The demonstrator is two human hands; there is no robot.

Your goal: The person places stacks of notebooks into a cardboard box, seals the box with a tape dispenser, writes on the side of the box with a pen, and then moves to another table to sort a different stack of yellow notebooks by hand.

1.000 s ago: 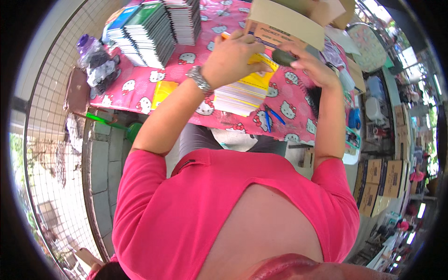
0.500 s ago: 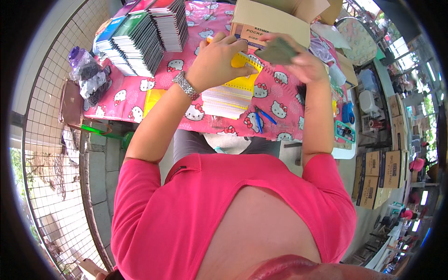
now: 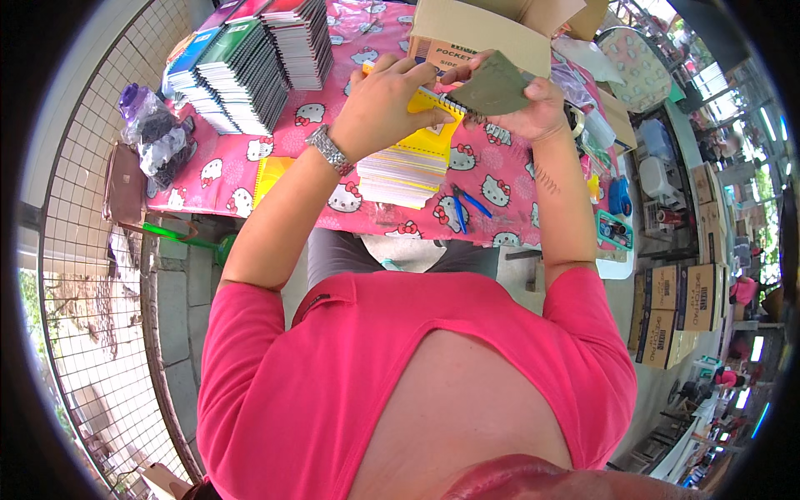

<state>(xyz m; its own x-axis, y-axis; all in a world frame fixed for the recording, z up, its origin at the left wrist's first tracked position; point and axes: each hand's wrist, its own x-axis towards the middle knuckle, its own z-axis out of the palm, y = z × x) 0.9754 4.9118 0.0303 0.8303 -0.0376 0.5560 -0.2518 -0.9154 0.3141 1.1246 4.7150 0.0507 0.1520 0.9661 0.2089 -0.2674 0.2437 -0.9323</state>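
Note:
A spiral notebook with a yellow cover (image 3: 425, 142) lies atop a stack of notebooks (image 3: 392, 179) with white page edges. My left hand (image 3: 387, 104), with a metal watch on its wrist, grips that notebook, thumb near its coiled far-right edge. In my right hand (image 3: 542, 112) is a dark olive-green flat pad (image 3: 497, 87), closed between thumb and fingers, just right of the coil. A thin wire coil (image 3: 547, 180) shows against my right forearm; whether it joins the notebook's coil cannot be made out. Blue-handled pliers (image 3: 468, 207) lie partly open to the right of the stack.
Stacks of spiral notebooks (image 3: 242, 83) stand at the back left. An open cardboard box (image 3: 479, 37) is beyond my hands. Another yellow notebook (image 3: 271, 177) lies by my left forearm. A pink patterned cloth (image 3: 329, 221) covers the table. Plastic bags (image 3: 162, 142) sit at the left edge.
The olive-green pad was blurred and now shows sharply, turned flatter and slightly lower. My right fingers have shifted around it. My left hand remains on the yellow notebook.

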